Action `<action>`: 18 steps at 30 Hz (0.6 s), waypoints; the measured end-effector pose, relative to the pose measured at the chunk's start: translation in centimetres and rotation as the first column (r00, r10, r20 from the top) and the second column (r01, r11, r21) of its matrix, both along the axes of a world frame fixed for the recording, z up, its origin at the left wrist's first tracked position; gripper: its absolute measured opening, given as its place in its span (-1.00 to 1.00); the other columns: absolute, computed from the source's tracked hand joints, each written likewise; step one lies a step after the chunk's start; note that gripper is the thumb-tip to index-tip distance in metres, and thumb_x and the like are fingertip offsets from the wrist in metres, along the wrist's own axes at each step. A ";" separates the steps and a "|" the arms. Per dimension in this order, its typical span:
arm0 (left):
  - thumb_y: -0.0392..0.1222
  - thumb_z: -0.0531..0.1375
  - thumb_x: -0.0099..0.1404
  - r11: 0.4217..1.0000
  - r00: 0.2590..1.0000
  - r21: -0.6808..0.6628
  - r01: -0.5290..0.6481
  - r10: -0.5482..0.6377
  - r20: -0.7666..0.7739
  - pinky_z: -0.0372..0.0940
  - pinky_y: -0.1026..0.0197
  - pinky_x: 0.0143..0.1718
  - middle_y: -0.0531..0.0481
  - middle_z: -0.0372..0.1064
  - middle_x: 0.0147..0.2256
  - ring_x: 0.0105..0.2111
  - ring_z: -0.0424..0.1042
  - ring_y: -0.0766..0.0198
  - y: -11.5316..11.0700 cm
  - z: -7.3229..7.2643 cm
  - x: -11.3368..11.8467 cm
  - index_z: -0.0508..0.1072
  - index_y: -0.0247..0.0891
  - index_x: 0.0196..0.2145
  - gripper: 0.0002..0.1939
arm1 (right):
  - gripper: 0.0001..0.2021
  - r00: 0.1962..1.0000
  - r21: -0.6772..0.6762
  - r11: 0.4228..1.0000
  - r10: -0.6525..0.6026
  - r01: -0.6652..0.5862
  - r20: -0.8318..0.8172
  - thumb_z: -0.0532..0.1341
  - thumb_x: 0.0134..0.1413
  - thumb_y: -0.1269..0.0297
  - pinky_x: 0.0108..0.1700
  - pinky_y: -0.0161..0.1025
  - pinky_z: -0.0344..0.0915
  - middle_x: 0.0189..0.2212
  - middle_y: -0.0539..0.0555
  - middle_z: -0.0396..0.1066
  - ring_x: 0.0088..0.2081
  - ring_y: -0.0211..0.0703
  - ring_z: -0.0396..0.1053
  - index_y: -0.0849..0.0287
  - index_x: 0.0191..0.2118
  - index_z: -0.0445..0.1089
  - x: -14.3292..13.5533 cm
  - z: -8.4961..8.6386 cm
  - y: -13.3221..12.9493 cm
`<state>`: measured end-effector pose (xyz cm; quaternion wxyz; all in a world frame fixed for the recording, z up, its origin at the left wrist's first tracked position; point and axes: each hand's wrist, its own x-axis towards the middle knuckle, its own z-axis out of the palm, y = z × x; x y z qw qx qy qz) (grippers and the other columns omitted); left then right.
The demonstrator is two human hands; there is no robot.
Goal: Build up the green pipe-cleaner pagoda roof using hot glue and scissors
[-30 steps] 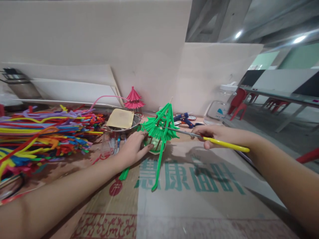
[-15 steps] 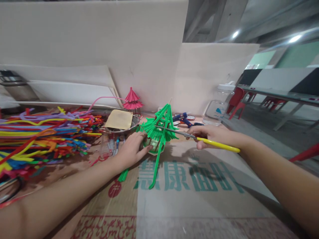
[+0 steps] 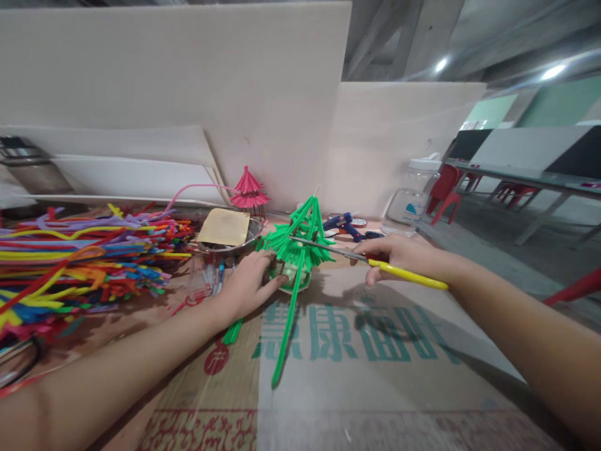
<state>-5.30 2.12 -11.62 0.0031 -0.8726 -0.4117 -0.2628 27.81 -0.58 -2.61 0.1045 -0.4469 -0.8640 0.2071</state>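
Note:
A green pipe-cleaner pagoda model (image 3: pixel 295 241) with tiered, pointed roofs stands in the middle of the work surface. My left hand (image 3: pixel 256 275) is closed around the left side of its pale base, thumb at the front; some fingertips are hidden behind it. In my right hand (image 3: pixel 399 254) is a pair of yellow-handled scissors (image 3: pixel 408 274), seen nearly edge-on. Their metal blades reach across the front of the green roof. One long green pipe cleaner (image 3: pixel 287 332) slants down from the roof towards me. Short green pieces (image 3: pixel 232 332) lie below my left wrist.
A large pile of coloured pipe cleaners (image 3: pixel 84 263) covers the left side. Behind stand a pink pagoda model (image 3: pixel 248 188) and a metal dish (image 3: pixel 256 233) with a yellowish square on it. Blue glue guns (image 3: pixel 345 222) and a clear bottle (image 3: pixel 408 200) are at back right.
The long green pipe cleaner's lower end has moved down and left, closer to me. Both hands and the scissors stay nearly in place; the view has shifted slightly.

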 end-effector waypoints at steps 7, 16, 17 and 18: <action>0.18 0.02 0.37 0.994 0.997 -0.090 -0.067 0.063 -0.037 0.32 -0.08 -0.07 -0.27 0.41 -0.13 -0.09 0.39 -0.09 0.1 0.3 0.2 0.41 -0.33 -0.17 -0.52 | -0.57 0.990 0.006 0.997 0.074 -0.074 -0.122 0.35 -0.07 -0.13 -0.38 -0.31 0.12 -0.39 -0.02 0.33 -0.38 -0.18 0.25 0.12 -0.22 0.47 0.4 -0.2 -0.1; 0.19 0.08 0.35 0.999 0.983 -0.006 -0.050 0.048 -0.179 0.30 -0.03 -0.11 -0.22 0.42 -0.21 -0.15 0.41 -0.06 -0.3 0.6 0.3 0.44 -0.30 -0.35 -0.54 | -0.61 0.907 0.189 0.892 -0.376 0.410 -0.190 0.16 0.14 -0.04 -0.43 -0.29 0.23 -0.47 0.01 0.42 -0.51 -0.19 0.31 0.14 -0.09 0.44 1.9 -2.6 3.1; 0.20 0.08 0.35 0.999 0.981 0.010 -0.048 0.049 -0.188 0.30 -0.03 -0.12 -0.22 0.42 -0.23 -0.16 0.41 -0.05 -0.3 0.6 0.3 0.43 -0.29 -0.37 -0.53 | -0.63 0.909 0.214 0.886 -0.380 0.411 -0.173 0.18 0.12 0.00 -0.36 -0.26 0.27 -0.40 0.06 0.47 -0.43 -0.14 0.37 0.15 -0.09 0.45 2.0 -3.6 3.8; 0.21 0.07 0.35 0.999 0.980 0.021 -0.043 0.046 -0.192 0.30 -0.02 -0.14 -0.21 0.42 -0.24 -0.18 0.41 -0.04 -0.3 0.6 0.3 0.43 -0.29 -0.38 -0.53 | -0.63 0.913 0.227 0.886 -0.376 0.404 -0.160 0.22 0.09 0.04 -0.31 -0.24 0.29 -0.32 0.10 0.49 -0.36 -0.10 0.40 0.16 -0.07 0.45 2.1 -4.6 4.4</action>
